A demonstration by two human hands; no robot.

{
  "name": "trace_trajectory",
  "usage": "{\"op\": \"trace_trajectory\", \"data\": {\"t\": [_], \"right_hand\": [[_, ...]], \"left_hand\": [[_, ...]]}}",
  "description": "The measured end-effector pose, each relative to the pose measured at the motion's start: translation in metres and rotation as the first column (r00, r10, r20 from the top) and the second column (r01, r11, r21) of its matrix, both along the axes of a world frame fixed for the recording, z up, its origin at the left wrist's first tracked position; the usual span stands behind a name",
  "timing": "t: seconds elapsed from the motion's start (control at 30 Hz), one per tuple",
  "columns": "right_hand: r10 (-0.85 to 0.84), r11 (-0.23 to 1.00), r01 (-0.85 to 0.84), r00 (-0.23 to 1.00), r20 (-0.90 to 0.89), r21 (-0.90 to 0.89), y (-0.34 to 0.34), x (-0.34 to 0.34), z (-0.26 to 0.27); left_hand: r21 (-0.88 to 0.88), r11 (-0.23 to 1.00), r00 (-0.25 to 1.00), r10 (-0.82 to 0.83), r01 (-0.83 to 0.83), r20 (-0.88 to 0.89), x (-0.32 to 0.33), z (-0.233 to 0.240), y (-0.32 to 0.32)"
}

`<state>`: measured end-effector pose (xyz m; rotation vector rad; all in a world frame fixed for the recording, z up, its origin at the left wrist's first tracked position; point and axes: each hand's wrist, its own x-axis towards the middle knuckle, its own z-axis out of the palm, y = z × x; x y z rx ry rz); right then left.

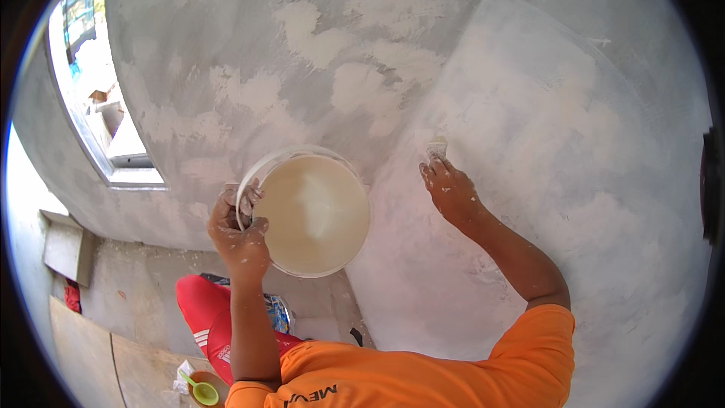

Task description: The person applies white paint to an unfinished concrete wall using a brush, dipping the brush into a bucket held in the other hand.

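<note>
My left hand [242, 232] grips the rim of a white plastic bucket [362, 186], thumb inside and fingers over the edge. Smooth cream-coloured liquid [317, 215], like paint or thin plaster, lies in the bucket. White smears and specks mark both hands. My right hand [452, 186] pinches a small, coated brush [436, 145] whose tip is at the right wall [544, 170], near the inner corner. Its handle is mostly hidden by the fingers. Patchy pale coating [362, 88] covers parts of the grey left wall [187, 22].
A window opening [102, 96] breaks the left wall. On the floor [141, 289] below are a patterned container [278, 314], partly behind my leg, and a brown bowl [218, 379] with a green plastic scoop [205, 392]. A box-like block [67, 249] stands at far left.
</note>
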<state>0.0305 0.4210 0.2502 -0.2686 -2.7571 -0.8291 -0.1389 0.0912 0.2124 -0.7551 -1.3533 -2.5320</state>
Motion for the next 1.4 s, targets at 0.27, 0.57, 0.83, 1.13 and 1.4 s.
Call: {"op": "trace_trajectory", "data": {"t": [0.27, 0.57, 0.83, 1.13, 1.4], "right_hand": [[0.014, 0.964, 0.032, 0.985, -0.172, 0.264, 0.059, -0.023, -0.055], [-0.207, 0.958, 0.205, 0.978, 0.012, -0.201, 0.066, -0.076, -0.055], [-0.100, 0.930, 0.253, 0.873, -0.477, 0.266, 0.045, -0.063, 0.006], [-0.177, 0.809, 0.235, 0.971, 0.158, -0.539, 0.065, -0.069, -0.109], [0.001, 0.965, 0.176, 0.741, -0.672, 0.195, 0.047, -0.090, -0.031]], "left_hand": [[-0.061, 0.994, 0.982, 0.101, -0.092, 0.161, -0.018, -0.009, -0.056], [-0.118, 0.987, 0.982, 0.129, -0.113, 0.140, -0.030, -0.025, -0.082], [-0.148, 0.965, 0.958, 0.239, -0.216, 0.160, -0.029, -0.015, -0.121], [-0.073, 0.997, 0.998, 0.002, 0.002, 0.058, -0.068, -0.048, -0.091], [-0.093, 0.991, 0.992, -0.092, 0.100, 0.084, -0.056, -0.054, -0.083]]}}
